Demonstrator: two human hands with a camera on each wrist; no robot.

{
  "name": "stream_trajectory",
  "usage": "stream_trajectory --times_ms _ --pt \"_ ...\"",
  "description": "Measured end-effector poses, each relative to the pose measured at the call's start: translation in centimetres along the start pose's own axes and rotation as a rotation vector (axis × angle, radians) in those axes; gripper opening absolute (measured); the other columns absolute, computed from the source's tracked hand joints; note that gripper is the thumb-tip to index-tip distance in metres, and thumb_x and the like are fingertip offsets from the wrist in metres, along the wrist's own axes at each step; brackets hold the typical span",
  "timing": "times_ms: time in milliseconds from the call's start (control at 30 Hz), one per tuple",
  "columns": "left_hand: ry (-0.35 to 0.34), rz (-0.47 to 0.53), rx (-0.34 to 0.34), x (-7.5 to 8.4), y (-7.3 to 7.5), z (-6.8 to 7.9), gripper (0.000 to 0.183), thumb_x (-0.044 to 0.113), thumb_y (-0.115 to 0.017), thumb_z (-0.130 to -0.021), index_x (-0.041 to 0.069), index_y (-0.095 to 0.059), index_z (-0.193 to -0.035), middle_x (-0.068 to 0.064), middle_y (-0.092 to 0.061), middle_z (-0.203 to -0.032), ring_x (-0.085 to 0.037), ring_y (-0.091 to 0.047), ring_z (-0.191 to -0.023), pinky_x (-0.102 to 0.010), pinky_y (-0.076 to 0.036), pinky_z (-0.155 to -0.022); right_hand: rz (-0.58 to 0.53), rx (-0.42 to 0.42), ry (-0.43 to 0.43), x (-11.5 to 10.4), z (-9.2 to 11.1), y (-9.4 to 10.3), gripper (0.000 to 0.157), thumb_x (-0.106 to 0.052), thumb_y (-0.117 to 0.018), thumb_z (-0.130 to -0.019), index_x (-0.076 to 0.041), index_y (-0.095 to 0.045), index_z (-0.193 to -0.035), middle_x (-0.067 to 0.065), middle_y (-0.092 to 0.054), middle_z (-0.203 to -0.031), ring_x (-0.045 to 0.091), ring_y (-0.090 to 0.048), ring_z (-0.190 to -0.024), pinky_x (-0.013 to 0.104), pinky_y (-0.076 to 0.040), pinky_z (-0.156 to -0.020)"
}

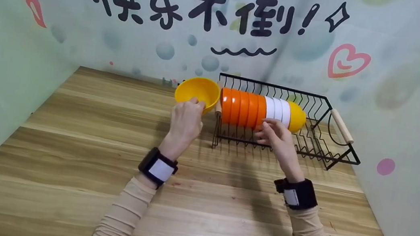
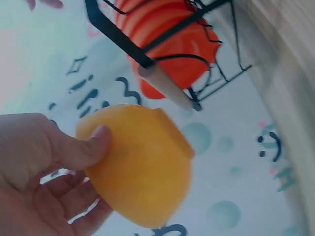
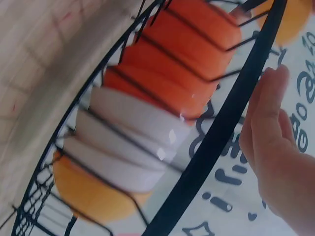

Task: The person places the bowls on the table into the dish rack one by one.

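Note:
My left hand (image 1: pixel 186 122) grips a yellow bowl (image 1: pixel 194 86) by its rim, just left of the rack. In the left wrist view the thumb presses the outside of that bowl (image 2: pixel 142 164), with the fingers behind it. My right hand (image 1: pixel 280 142) holds nothing; its fingers reach out in front of the stacked bowls. The stack lies sideways in a black wire dish rack (image 1: pixel 320 146): several orange bowls (image 1: pixel 241 108) at the left, white bowls (image 1: pixel 277 107) after them, and one yellow bowl (image 1: pixel 296 117) at the right end.
The rack stands at the back right of a wooden table (image 1: pixel 88 150), with wooden handles (image 1: pixel 342 125) at its ends. Behind it hangs a printed cloth (image 1: pixel 178 53) with large dark lettering. Another cloth wall (image 1: pixel 416 121) borders the right side.

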State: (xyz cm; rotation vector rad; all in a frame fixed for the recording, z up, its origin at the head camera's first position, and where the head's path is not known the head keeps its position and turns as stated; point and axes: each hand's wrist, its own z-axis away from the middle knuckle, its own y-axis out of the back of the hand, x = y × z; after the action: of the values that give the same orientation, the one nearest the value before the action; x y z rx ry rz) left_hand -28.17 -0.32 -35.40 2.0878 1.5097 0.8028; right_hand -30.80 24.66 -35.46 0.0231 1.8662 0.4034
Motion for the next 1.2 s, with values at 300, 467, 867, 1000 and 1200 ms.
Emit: stream_trajectory --times_ms 300,467,867,1000,1200 --pt "-0.277 0.073 0.046 2.8 0.2 0.6 0.022 -0.011 -0.061 -0.068 0.004 -0.068 -0.082 -0.006 -0.063 -0.075 -0.021 -0.060 -0.068 -0.030 -0.050 -0.066 -0.140 -0.070 -0.040 -0.4 0.3 -1.5 0.054 -0.038 -0.043 -0.095 -0.003 -0.033 -0.135 0.024 -0.051 -0.124 0.033 -0.058 -0.105 0.033 -0.051 -0.087" --pt "-0.372 0.048 0.029 4.0 0.0 1.0 0.018 -0.006 -0.064 -0.071 0.008 -0.067 -0.082 -0.003 -0.061 -0.072 -0.018 -0.060 -0.069 -0.029 -0.050 -0.073 -0.197 -0.094 -0.040 -0.3 0.6 -1.9 0.055 -0.042 -0.042 -0.094 -0.013 -0.029 -0.138 0.020 -0.052 -0.125 0.035 -0.054 -0.110 0.035 -0.048 -0.091" --pt "-0.451 0.065 0.043 4.9 -0.7 1.5 0.015 -0.002 -0.060 -0.079 0.010 -0.068 -0.081 -0.001 -0.064 -0.075 -0.015 -0.061 -0.071 -0.025 -0.049 -0.069 -0.403 -0.090 -0.044 -0.1 0.5 -2.1 0.048 -0.031 -0.040 -0.097 -0.009 -0.029 -0.138 0.012 -0.052 -0.121 0.015 -0.062 -0.094 0.031 -0.049 -0.088" --pt "-0.456 0.083 0.053 4.9 -0.7 1.5 0.012 0.002 -0.060 -0.083 0.010 -0.069 -0.083 -0.001 -0.066 -0.077 -0.014 -0.061 -0.070 -0.024 -0.049 -0.065 -0.451 -0.053 -0.055 0.0 0.4 -2.1 0.043 -0.029 -0.041 -0.096 -0.008 -0.034 -0.133 0.010 -0.055 -0.113 0.014 -0.063 -0.089 0.028 -0.050 -0.085" --pt "-0.376 0.127 0.022 4.6 -1.0 1.3 0.018 0.013 -0.064 -0.082 0.008 -0.066 -0.100 -0.005 -0.065 -0.095 -0.016 -0.061 -0.088 -0.024 -0.052 -0.074 -0.454 0.025 -0.063 0.4 0.2 -1.7 0.043 -0.029 -0.045 -0.095 -0.010 -0.036 -0.132 0.010 -0.055 -0.112 0.013 -0.063 -0.084 0.026 -0.053 -0.079"
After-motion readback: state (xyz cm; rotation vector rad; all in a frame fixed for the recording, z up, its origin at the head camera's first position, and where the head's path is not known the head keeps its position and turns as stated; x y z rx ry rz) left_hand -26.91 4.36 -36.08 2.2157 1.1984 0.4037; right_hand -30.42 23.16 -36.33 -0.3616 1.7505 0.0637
